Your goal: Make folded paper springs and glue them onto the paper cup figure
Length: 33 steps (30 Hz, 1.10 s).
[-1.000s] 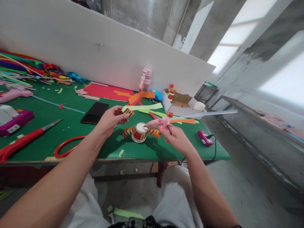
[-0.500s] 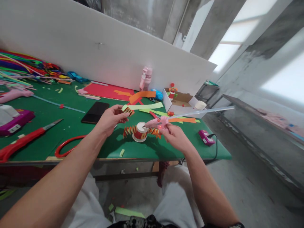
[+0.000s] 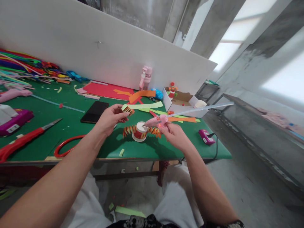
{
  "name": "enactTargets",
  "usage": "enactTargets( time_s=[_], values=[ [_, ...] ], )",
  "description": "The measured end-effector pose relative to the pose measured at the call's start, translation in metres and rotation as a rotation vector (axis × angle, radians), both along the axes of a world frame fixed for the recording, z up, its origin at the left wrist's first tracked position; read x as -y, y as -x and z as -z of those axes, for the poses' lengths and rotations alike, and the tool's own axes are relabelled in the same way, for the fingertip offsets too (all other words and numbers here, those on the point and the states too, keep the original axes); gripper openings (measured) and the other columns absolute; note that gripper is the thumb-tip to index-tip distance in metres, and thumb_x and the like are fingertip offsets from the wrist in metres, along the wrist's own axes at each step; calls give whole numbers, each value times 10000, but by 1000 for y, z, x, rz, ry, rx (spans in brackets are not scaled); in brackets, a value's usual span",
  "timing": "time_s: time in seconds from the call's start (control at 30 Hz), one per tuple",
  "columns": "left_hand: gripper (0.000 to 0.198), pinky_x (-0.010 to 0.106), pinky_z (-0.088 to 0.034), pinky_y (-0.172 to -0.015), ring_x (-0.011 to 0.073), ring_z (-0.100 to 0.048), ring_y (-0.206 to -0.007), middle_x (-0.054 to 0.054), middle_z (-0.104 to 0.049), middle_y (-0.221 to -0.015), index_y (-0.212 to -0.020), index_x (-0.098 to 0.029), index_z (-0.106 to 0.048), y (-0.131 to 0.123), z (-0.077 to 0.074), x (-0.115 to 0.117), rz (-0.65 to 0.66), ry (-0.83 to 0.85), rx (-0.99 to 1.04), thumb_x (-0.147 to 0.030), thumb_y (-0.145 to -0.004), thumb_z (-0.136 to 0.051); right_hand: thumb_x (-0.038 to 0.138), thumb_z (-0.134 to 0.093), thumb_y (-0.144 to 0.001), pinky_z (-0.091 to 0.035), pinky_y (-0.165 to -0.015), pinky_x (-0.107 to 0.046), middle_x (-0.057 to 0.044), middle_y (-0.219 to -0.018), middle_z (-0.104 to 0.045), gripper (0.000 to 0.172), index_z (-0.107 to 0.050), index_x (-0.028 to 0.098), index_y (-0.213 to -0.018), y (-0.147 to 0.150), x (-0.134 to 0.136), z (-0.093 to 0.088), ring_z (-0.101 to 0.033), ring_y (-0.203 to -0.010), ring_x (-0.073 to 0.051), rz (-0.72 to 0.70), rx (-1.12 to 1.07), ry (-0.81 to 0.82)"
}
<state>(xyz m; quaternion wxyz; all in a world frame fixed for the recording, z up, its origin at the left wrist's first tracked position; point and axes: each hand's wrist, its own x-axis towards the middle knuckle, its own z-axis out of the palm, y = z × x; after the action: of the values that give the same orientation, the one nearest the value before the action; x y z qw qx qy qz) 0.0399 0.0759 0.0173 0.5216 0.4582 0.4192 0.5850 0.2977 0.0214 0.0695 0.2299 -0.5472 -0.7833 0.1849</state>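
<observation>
Pinched in my left hand (image 3: pixel 112 117) is a folded paper strip (image 3: pixel 128 110), pleated in orange and green. My right hand (image 3: pixel 174 134) grips a pink glue gun (image 3: pixel 156 121) with a small red light lit and a long clear glue stick (image 3: pixel 201 109) sticking out behind. The gun's nozzle is over the top of an upturned paper cup (image 3: pixel 142 127) with a red band; I cannot tell whether it touches. Pleated paper arms (image 3: pixel 129 130) stick out from both sides of the cup, which stands on the green table (image 3: pixel 104 144).
Left of my arm lie red-handled scissors (image 3: pixel 26 141) and a black phone (image 3: pixel 95 112). Paper strips (image 3: pixel 147 106), a pink bottle (image 3: pixel 145 77) and a white box (image 3: pixel 180 107) are behind my hands. A purple power socket (image 3: pixel 206 136) with a cable sits at the right.
Almost nothing differs. The glue gun stays at the cup's top, with its rear end and glue stick very slightly shifted. My left hand keeps hold of the folded paper strip.
</observation>
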Motion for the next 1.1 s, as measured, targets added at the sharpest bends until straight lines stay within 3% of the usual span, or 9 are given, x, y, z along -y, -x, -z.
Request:
enactTargets(
  time_s=[1.1],
  values=[
    [420, 242, -426, -528, 114, -605, -552, -22, -660, -710, -851, -179, -611, 0, -2, 2, 13, 20, 10, -304, -537, -861, 433, -434, -903, -322, -577, -271, 25, -597, -431, 380, -303, 234, -608, -1, 3, -3, -406, -578, -135, -6, 30, -37]
  ],
)
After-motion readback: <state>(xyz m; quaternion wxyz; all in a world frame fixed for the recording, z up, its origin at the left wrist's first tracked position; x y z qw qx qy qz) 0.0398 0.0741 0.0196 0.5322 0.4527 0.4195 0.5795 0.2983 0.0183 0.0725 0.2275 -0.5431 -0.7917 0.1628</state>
